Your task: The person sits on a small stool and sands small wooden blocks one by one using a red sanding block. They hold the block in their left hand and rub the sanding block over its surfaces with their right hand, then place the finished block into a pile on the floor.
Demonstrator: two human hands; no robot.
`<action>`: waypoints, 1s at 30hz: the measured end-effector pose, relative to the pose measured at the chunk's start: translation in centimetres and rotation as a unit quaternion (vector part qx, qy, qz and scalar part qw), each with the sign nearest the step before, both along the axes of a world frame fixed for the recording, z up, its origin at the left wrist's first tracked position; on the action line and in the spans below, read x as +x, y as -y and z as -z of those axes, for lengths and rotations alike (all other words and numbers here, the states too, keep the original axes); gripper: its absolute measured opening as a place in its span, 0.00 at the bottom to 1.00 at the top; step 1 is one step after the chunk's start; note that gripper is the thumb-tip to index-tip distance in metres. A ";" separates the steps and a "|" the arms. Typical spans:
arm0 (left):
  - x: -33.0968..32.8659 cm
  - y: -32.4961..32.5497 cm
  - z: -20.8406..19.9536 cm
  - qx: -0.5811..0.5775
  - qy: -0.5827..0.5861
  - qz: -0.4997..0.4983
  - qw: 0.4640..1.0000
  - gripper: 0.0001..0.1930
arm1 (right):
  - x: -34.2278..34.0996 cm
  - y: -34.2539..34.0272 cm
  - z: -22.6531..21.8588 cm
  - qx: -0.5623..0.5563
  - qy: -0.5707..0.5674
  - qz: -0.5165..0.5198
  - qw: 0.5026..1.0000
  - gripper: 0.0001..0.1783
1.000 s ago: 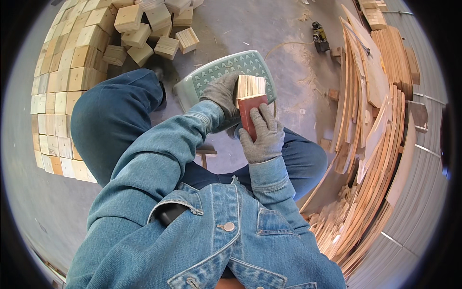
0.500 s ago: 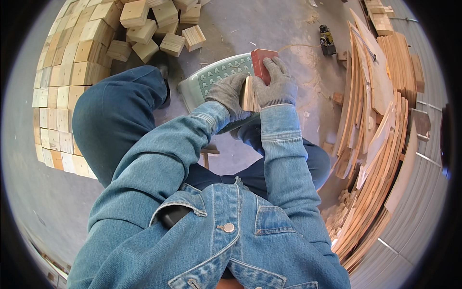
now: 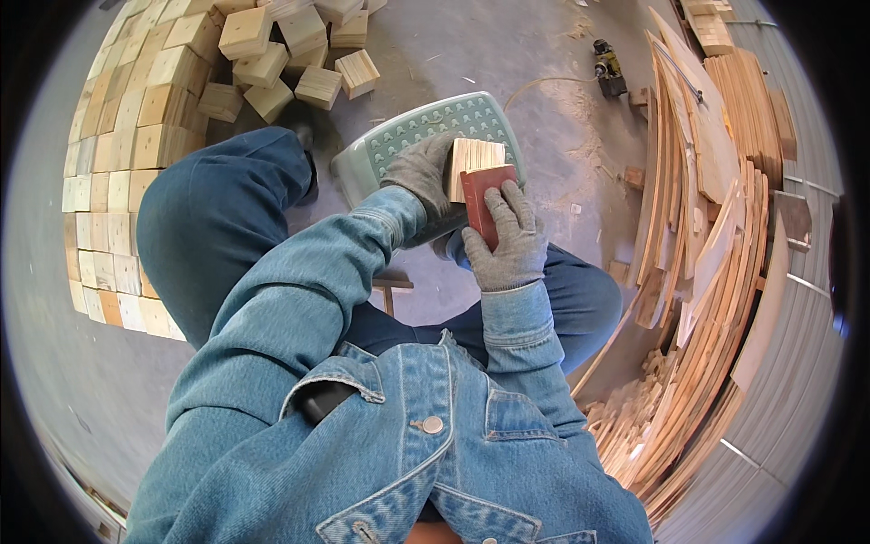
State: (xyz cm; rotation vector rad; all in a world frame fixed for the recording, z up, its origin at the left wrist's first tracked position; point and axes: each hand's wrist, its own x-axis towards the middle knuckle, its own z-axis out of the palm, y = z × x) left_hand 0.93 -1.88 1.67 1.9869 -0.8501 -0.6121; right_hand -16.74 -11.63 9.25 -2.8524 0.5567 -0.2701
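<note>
A squared wooden block [image 3: 470,156] with layered grain is held over the pale green plastic stool [image 3: 430,125]. My left hand [image 3: 420,172], in a grey knit glove, grips the block from its left side. Pressed against the block's near right side is a flat red-brown sanding block [image 3: 481,197]. My right hand [image 3: 510,238], gloved too, holds it with the fingers laid over its face and the thumb along its near left edge. The right hand's palm side is hidden.
Stacked wooden blocks [image 3: 118,190] form a wall on the left, with several loose blocks [image 3: 317,86] at the far left. A cordless drill [image 3: 609,71] lies on the floor. Long boards [image 3: 725,308] are piled on the right, beside wood shavings [image 3: 630,408].
My right hand has drawn the sanding block toward me, from the far side of the wooden block to its near side. The wooden block now shows more of its upper face.
</note>
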 end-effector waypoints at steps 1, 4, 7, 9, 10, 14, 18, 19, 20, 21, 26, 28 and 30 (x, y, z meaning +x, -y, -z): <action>0.1 0.0 0.4 -0.010 0.010 -0.003 1.000 0.48 | 0.2 0.1 0.1 0.001 0.016 -0.003 1.000 0.39; 0.2 0.0 1.2 -0.029 0.005 -0.008 1.000 0.48 | 1.8 1.3 0.9 0.002 0.062 -0.014 0.998 0.37; 0.1 0.1 0.1 -0.033 -0.036 -0.008 0.999 0.48 | 4.1 3.8 1.6 0.007 0.072 -0.002 0.997 0.36; 0.3 0.4 0.6 -0.019 -0.029 -0.001 0.999 0.50 | 6.0 5.4 1.8 0.022 0.069 0.014 0.997 0.35; 0.2 0.5 0.8 -0.013 -0.025 0.004 1.000 0.50 | 6.9 6.4 1.9 0.029 0.068 0.024 0.997 0.35; 0.0 0.9 1.8 -0.008 -0.010 0.006 1.000 0.52 | 8.8 10.9 2.7 0.140 0.058 0.066 0.986 0.37; -0.1 0.7 1.8 0.006 -0.006 -0.002 1.000 0.52 | 5.5 12.4 1.8 0.165 0.009 0.124 0.978 0.36; 0.0 0.6 1.2 0.011 -0.007 -0.003 1.000 0.52 | 4.2 12.5 2.0 0.186 0.008 0.144 0.972 0.37; 0.0 0.8 0.7 0.012 -0.007 0.001 1.000 0.52 | 3.2 12.7 2.1 0.202 0.005 0.157 0.967 0.37; -0.2 0.9 1.1 0.003 0.002 -0.004 1.000 0.51 | 2.3 12.8 2.3 0.218 0.003 0.169 0.961 0.37; -1.0 0.0 1.0 0.004 0.046 -0.035 0.998 0.61 | 1.7 11.8 2.9 0.267 0.007 0.161 0.950 0.39; -0.8 -0.5 0.8 0.022 0.046 -0.023 0.998 0.64 | 1.6 11.4 3.0 0.246 -0.036 0.142 0.958 0.39; -0.4 -0.9 -0.2 0.042 0.018 0.011 0.999 0.68 | 1.9 11.3 3.8 0.210 -0.052 0.110 0.970 0.39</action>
